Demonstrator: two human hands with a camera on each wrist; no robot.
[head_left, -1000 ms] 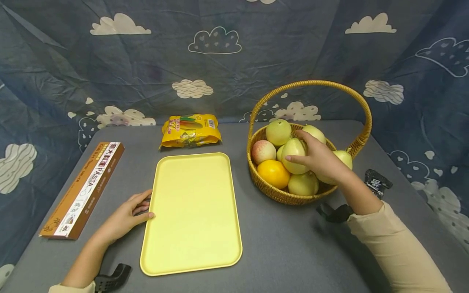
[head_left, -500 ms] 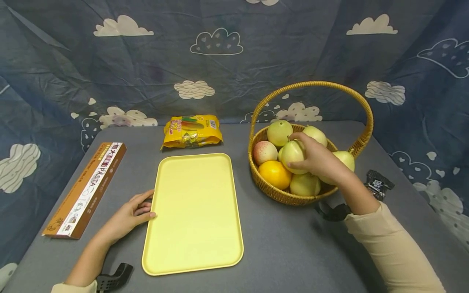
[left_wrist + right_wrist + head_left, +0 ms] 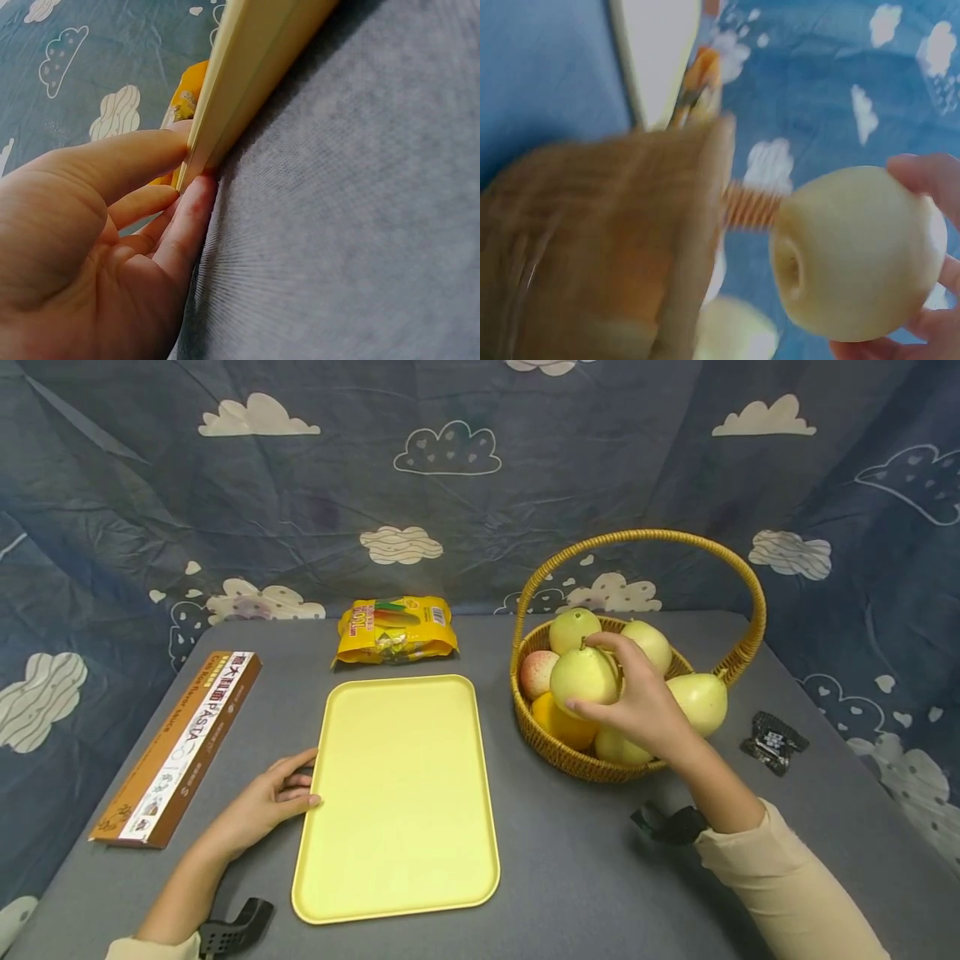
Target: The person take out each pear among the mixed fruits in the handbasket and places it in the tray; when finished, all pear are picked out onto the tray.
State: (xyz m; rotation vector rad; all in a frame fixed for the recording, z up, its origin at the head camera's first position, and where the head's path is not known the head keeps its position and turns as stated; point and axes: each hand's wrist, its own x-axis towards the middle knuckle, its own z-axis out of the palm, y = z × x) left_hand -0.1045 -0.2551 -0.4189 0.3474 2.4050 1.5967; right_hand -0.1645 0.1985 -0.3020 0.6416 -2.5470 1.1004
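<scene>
My right hand [image 3: 641, 702] grips a pale green pear [image 3: 585, 678] by its sides, above the wicker basket [image 3: 558, 766]. In the right wrist view the pear [image 3: 859, 251] is apart from the basket wall, its dimpled end showing. Below it in the basket lie an orange fruit [image 3: 561, 727], a pinkish peach [image 3: 537, 672] and several other pears, one at the right rim [image 3: 701, 702]. On the left, my left hand [image 3: 262, 806] pinches the edge of a yellow tray [image 3: 397, 793]; in the left wrist view the thumb is on its rim [image 3: 225, 97], with fingers on the other side.
A brown pasta box [image 3: 180, 747] lies at the left of the grey table. Behind the tray sits a yellow mango-print bag [image 3: 396, 631]. The basket's tall handle [image 3: 645, 536] arches over the fruit. A small black packet [image 3: 775, 742] lies to the right.
My right hand has lifted the pear from among the other fruit and brought it a little left and toward me. The left hand stays at the tray's edge.
</scene>
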